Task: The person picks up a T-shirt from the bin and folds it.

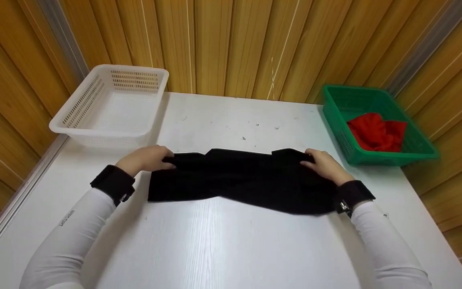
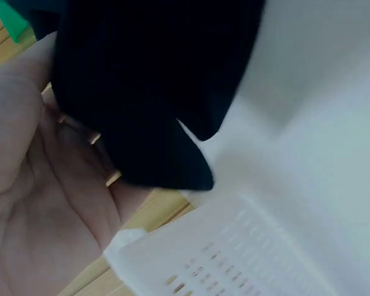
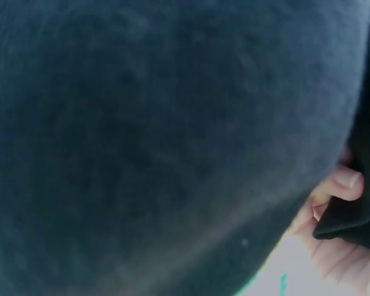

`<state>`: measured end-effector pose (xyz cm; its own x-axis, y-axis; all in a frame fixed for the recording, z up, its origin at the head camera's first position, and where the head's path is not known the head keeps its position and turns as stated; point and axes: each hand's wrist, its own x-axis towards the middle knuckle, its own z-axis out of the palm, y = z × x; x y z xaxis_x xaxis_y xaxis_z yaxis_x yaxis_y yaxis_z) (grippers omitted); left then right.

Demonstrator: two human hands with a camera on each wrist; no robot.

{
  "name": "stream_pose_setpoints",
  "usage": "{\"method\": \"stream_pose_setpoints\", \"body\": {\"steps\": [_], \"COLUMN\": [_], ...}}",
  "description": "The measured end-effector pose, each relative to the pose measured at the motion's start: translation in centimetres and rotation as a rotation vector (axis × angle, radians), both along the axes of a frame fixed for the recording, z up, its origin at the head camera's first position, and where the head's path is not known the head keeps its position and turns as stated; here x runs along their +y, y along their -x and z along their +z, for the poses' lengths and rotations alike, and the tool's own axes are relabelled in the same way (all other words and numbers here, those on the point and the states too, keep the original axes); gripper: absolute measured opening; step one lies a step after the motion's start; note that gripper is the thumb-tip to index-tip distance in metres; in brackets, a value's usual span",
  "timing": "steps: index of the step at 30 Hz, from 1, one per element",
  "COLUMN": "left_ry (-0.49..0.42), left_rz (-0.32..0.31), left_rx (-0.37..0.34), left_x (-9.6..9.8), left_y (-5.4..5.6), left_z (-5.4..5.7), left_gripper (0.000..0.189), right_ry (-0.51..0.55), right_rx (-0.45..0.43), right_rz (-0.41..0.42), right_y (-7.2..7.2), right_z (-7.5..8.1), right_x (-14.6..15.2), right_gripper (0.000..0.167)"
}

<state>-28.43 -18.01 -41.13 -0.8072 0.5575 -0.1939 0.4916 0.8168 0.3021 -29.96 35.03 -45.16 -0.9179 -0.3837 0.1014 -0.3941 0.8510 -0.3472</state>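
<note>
A long folded black cloth stretches between both hands above the white table in the head view. My left hand pinches its upper left corner, thumb in front and fingers behind. At the other end, my right hand grips the upper right corner in the same way. The left wrist view shows the cloth hanging in layers from the left hand. In the right wrist view the cloth fills most of the picture and hides part of the right hand.
On the left of the table stands a white plastic basket with slotted sides. A green basket at the right holds a red cloth. Yellow wood-look panels wall in the back and sides.
</note>
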Motion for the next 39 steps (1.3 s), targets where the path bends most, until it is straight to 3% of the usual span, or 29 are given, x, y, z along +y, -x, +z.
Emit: {"method": "stream_pose_setpoints", "body": {"steps": [4, 9, 14, 20, 27, 31, 34, 36, 39], "left_ry": [-0.058, -0.071, -0.113, -0.119, -0.127, -0.098, -0.055, -0.019, 0.026], "left_rz": [0.059, 0.217, 0.283, 0.257, 0.183, 0.156, 0.140, 0.118, 0.091], "left_rx": [0.109, 0.284, 0.352, 0.282, 0.207, 0.129, 0.065, 0.040, 0.027], "left_x": [-0.3, -0.4, -0.1, 1.2, 3.3, 4.2, 4.8, 5.2, 5.5], "left_y": [0.1, 0.0, 0.2, 0.9, 1.0, 0.7, 0.3, 0.2, -0.1], "left_z": [2.3, 4.9, 5.4, 3.9, 1.0, -0.8, -2.1, -3.0, -3.9], "left_gripper": [0.027, 0.037, 0.046, 0.035, 0.034, 0.043, 0.058, 0.072, 0.086], "right_ry": [0.002, -0.022, -0.030, -0.054, -0.035, 0.002, -0.005, -0.024, -0.057], "right_rx": [0.026, 0.073, 0.120, 0.095, -0.085, -0.226, -0.267, -0.250, -0.204], "right_rz": [-0.005, -0.055, -0.144, -0.161, -0.086, -0.119, -0.139, -0.112, -0.041], "right_y": [-0.2, -0.6, -0.8, -0.9, -0.8, -0.9, -1.1, -1.2, -1.4], "right_z": [0.6, 2.4, 4.2, 4.3, 1.9, 0.7, 0.1, -0.1, -0.4], "right_x": [0.5, 1.4, 2.4, 2.0, 0.9, 0.6, 0.6, 0.6, 0.4], "right_gripper": [0.017, 0.014, 0.021, 0.023, 0.031, 0.070, 0.095, 0.092, 0.071]}}
